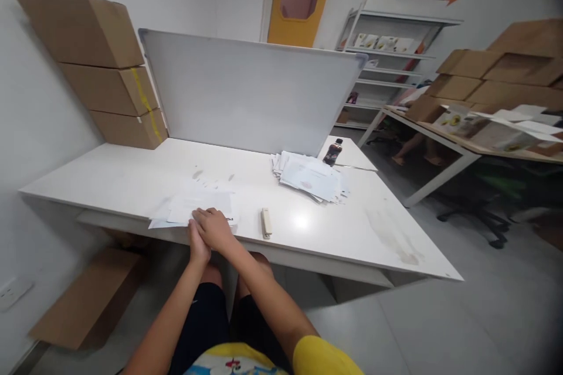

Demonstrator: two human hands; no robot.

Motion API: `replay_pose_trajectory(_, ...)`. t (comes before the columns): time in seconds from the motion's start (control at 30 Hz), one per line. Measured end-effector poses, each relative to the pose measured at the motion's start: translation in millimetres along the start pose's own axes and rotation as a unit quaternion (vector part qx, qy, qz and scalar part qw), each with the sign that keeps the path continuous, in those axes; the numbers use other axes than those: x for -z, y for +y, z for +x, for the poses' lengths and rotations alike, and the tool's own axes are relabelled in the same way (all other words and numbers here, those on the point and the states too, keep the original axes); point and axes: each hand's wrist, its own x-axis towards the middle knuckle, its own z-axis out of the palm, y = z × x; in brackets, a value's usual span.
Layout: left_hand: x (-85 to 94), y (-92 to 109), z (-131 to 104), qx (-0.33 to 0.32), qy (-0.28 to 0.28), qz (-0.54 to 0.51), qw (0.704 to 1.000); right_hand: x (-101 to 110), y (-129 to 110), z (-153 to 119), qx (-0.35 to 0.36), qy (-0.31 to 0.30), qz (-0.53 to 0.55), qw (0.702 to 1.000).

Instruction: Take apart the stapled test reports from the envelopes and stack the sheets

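Several loose white sheets of paper (pixel 182 206) lie near the front edge of the white table, fanned a little, with dark print at one corner. My left hand (pixel 199 243) is closed at their front edge, its fingers partly hidden by my other hand. My right hand (pixel 214 227) lies over the sheets with its fingers bent and together, touching the left fingertips. Both hands grip the paper at its near edge. To the right of the hands a cream stapler (pixel 266 222) stands on the table, apart from them.
A messy paper pile (pixel 310 177) and a dark drink bottle (pixel 333 152) are at the back right. A whiteboard (pixel 250 94) stands across the table's rear. Stacked cardboard boxes (pixel 118 99) rise at the left; another carton (pixel 88 299) is on the floor. A second table (pixel 440 137) holds more boxes.
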Motion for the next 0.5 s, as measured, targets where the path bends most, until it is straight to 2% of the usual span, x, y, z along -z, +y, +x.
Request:
replay_pose_trajectory(0.1,22.3,13.4,6.1,-0.057,0.140,0.052,0.987,-16.7,4.9,-10.5,0.006,-0.029,0.060,0.998)
replay_pose_trajectory(0.2,38.6,23.9,19.5,-0.100,0.251,0.111,0.956,-29.0,23.9,-24.0,-0.067,-0.065,0.064,0.994)
replay_pose_trajectory(0.33,46.4,31.6,38.1,-0.109,0.289,0.136,0.941,-41.1,41.2,-34.4,-0.103,-0.078,0.057,0.990)
replay_pose_trajectory(0.43,45.0,37.3,53.5,-0.111,0.294,0.148,0.938,-44.4,42.0,-37.2,-0.109,-0.083,0.064,0.989)
replay_pose_trajectory(0.5,42.3,42.3,65.1,-0.116,0.279,0.166,0.939,-44.1,41.0,-38.5,-0.108,-0.077,0.071,0.989)
